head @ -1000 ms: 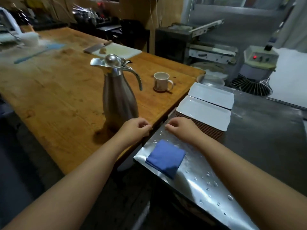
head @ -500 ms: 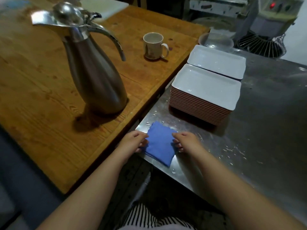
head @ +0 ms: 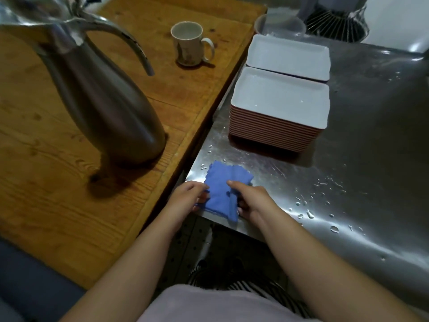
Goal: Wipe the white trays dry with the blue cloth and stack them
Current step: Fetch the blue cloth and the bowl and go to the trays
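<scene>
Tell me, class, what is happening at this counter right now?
A person grips a folded blue cloth with both hands, the left hand and right hand at its sides, at the near corner of a wet steel counter. Beyond it stand a tall stack of white trays and a second tray pile. No tray is being wiped yet.

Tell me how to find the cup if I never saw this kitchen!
Look at the big wooden table beside the wet steel counter. Past the tall metal jug, near the table's far right edge, stands a small pale mug. It is the only thing with a little loop handle, and looks empty, unlike the flat white trays nearby.
</scene>
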